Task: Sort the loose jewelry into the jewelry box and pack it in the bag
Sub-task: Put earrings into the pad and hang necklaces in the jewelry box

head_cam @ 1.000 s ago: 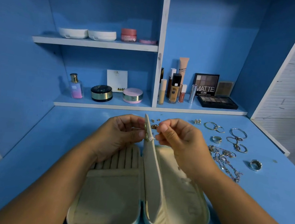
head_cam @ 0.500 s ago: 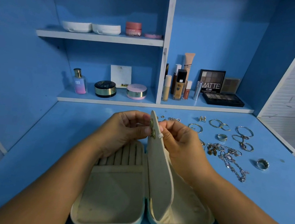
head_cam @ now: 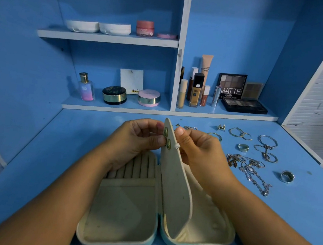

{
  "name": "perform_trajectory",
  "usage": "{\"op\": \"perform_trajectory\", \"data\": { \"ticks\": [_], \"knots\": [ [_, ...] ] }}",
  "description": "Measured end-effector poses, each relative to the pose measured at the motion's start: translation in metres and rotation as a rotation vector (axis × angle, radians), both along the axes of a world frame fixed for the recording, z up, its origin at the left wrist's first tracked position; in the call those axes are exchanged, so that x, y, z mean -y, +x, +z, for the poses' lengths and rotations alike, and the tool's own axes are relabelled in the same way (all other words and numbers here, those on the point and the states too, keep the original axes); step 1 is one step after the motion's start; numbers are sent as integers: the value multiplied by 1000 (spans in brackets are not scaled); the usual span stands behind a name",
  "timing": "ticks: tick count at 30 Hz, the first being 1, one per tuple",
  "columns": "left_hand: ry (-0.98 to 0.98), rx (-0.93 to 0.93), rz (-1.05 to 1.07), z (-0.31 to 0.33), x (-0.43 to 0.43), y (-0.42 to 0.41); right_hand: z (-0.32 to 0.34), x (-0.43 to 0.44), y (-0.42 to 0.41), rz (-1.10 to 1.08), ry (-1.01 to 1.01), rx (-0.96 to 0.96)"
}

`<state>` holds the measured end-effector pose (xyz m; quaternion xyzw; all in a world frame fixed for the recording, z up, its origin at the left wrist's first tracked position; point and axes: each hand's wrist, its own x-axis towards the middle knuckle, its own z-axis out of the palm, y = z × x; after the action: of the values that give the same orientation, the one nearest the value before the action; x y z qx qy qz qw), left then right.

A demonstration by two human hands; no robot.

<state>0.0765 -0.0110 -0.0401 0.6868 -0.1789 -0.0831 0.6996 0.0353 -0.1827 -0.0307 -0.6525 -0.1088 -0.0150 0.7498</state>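
A cream-lined jewelry box (head_cam: 122, 215) lies open on the blue desk, its middle flap (head_cam: 173, 185) standing upright. Two small gold earrings (head_cam: 167, 138) sit on the flap's left face near the top. My left hand (head_cam: 138, 140) presses its thumb and fingers against the earrings from the left. My right hand (head_cam: 196, 149) pinches something small at the back of the flap's top edge; what it is stays hidden. Loose jewelry lies to the right: hoops (head_cam: 238, 133), bangles (head_cam: 267, 141), a silver chain (head_cam: 252, 172), two rings (head_cam: 287, 176).
Cosmetics fill the shelves behind: a perfume bottle (head_cam: 86, 87), compacts (head_cam: 114, 95), foundation bottles (head_cam: 196, 90), an eyeshadow palette (head_cam: 244, 105). Small earrings (head_cam: 221, 127) lie near the shelf edge. The desk's right edge (head_cam: 304, 144) runs beside a white wall. No bag is in view.
The view has shifted slightly, bringing more jewelry into sight on the right. A second gold earring now shows on the flap. Both hands stay at the flap's top.
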Motion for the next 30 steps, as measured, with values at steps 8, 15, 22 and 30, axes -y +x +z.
{"op": "perform_trajectory", "data": {
  "ticks": [8,15,22,30],
  "knots": [
    [1,9,-4,1,1,-1,1,7,3,51,-130,81],
    [-21,11,1,1,2,-2,-3,0,4,14,-267,170],
    [8,8,-1,3,3,-2,-3,6,3,59,-196,147],
    [-10,17,22,2,4,-3,-5,7,8,30,-330,186]
  ]
}}
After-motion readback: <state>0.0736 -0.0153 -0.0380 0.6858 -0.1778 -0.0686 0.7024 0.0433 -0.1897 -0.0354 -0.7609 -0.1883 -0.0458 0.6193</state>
